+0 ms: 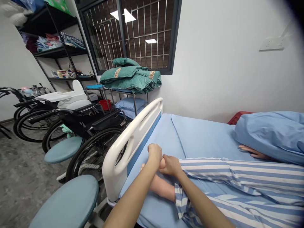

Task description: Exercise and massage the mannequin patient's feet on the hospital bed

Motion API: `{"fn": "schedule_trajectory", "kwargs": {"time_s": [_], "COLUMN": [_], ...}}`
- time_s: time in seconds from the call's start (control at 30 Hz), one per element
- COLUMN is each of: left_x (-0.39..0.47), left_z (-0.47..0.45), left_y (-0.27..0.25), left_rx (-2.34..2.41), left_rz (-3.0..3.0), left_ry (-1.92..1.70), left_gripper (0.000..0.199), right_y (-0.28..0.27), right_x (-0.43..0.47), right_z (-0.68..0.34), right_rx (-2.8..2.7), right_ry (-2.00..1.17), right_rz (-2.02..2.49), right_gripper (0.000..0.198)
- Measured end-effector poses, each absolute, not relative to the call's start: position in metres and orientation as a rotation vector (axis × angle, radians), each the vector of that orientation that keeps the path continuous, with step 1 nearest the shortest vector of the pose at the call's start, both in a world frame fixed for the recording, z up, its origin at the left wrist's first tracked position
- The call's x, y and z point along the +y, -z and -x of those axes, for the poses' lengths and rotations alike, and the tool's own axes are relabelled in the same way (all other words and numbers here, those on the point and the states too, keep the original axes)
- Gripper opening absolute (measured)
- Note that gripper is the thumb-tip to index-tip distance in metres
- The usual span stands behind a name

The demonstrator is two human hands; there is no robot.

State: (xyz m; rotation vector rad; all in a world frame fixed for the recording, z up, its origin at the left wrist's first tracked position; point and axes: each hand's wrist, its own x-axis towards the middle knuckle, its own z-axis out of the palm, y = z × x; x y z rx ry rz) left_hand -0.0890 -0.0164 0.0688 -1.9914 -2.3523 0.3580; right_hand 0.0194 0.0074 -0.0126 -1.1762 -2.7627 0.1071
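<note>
A figure in blue-and-white striped trousers [209, 166] lies on the bed, its bare feet towards the white footboard. My left hand [155, 153] is closed at the far foot, around its front part as far as I can see; its fingers are mostly hidden. My right hand [171, 165] wraps round the same leg near the ankle, just below the trouser cuff. Between my hands a bit of the far foot [162, 163] shows. The nearer lower leg [163, 189] lies under my forearms, smooth and pinkish, with its trouser leg [181, 199] pushed up.
The white footboard [135, 133] rises left of the feet. Beyond it stand wheelchairs [95, 133] and round blue stools [68, 202]. Folded green bedding [133, 76] lies on a metal stand under the window. A blue cover [273, 134] and a hand [255, 152] are at the right.
</note>
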Motion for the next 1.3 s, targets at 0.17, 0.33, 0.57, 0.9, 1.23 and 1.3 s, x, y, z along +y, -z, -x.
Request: {"fn": "schedule_trajectory", "kwargs": {"time_s": [0.17, 0.33, 0.57, 0.9, 1.23, 1.3], "left_x": [-0.018, -0.018, -0.018, -0.014, -0.011, -0.010], "left_z": [0.089, 0.089, 0.089, 0.090, 0.077, 0.078], "left_y": [-0.069, -0.068, -0.070, -0.074, -0.066, -0.065], "left_rx": [-2.352, -2.359, -2.361, -2.360, -2.347, -2.340], "left_rz": [1.998, 1.991, 1.994, 2.043, 1.960, 1.977], "left_ry": [-0.353, -0.332, -0.341, -0.473, -0.684, -0.674], "left_gripper": [0.016, 0.018, 0.018, 0.017, 0.024, 0.022], "right_y": [0.016, 0.015, 0.012, 0.004, 0.013, 0.013], "right_x": [0.009, 0.008, 0.006, 0.003, 0.006, 0.007], "right_z": [-0.020, -0.020, -0.019, -0.018, -0.019, -0.019], "right_rx": [-2.755, -2.759, -2.767, -2.782, -2.758, -2.755], "right_ry": [-0.083, -0.079, -0.093, -0.121, -0.121, -0.117], "right_rz": [1.155, 1.166, 1.171, 1.228, 1.149, 1.147], "right_gripper": [0.047, 0.048, 0.046, 0.046, 0.046, 0.047]}}
